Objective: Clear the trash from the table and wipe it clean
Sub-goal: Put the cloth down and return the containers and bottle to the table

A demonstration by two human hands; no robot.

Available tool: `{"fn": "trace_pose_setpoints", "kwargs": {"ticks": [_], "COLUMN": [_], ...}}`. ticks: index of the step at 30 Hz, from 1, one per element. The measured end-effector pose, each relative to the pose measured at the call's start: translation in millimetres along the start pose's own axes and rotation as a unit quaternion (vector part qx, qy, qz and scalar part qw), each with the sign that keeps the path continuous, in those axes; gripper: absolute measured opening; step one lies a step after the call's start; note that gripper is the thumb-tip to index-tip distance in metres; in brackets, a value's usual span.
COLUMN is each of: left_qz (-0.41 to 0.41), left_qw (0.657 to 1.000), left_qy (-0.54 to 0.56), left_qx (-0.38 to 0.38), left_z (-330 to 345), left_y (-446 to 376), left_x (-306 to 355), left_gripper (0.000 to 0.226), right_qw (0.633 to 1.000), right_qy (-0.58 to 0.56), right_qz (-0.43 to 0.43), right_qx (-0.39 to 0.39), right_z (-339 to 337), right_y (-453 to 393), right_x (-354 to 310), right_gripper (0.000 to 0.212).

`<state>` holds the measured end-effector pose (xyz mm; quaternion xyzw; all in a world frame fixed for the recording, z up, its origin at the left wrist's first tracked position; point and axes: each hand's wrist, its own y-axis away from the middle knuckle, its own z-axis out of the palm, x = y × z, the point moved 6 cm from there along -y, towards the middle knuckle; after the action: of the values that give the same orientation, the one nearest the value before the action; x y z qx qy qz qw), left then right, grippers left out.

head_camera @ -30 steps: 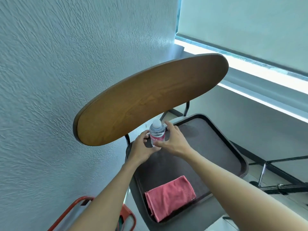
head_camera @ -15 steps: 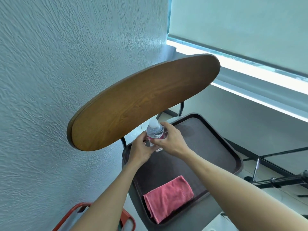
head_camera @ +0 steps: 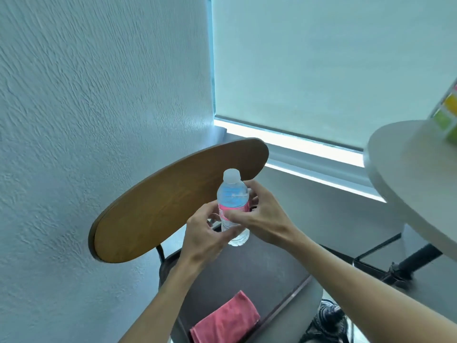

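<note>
Two hands, left (head_camera: 205,240) and right (head_camera: 262,219), each curled round one upright capped bottle (head_camera: 232,201), held above a dark tray (head_camera: 249,273) bearing a pink cloth (head_camera: 225,320).

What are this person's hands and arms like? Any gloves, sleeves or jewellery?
Both are bare. The left hand and right hand wear no gloves, and no ring or watch shows. Both forearms are uncovered to the picture's edge, with no sleeve in view. Nothing is strapped to either wrist.
</note>
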<state>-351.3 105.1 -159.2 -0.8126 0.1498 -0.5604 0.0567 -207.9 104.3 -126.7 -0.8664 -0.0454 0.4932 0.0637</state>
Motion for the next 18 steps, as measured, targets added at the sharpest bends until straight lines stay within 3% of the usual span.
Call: {"fn": "trace_pose_setpoints", "kwargs": {"ticks": [7, 18], "left_qz": [0.121, 0.261], "left_qw": [0.992, 0.963], "left_qy": [0.003, -0.001], "left_qx": [-0.016, -0.066], "left_z": [14, 108], "left_y": [-28, -69], "left_x": [102, 248], "left_gripper": [0.063, 0.043], "right_qw": [0.996, 0.970], "right_qy": [-0.001, 0.052], "right_qz": [-0.042, -0.042], "right_qx": [0.079, 0.234], "right_z": [-103, -269], "right_y": [22, 60], "right_x": [-65, -90], "right_gripper": [0.039, 0.036]}}
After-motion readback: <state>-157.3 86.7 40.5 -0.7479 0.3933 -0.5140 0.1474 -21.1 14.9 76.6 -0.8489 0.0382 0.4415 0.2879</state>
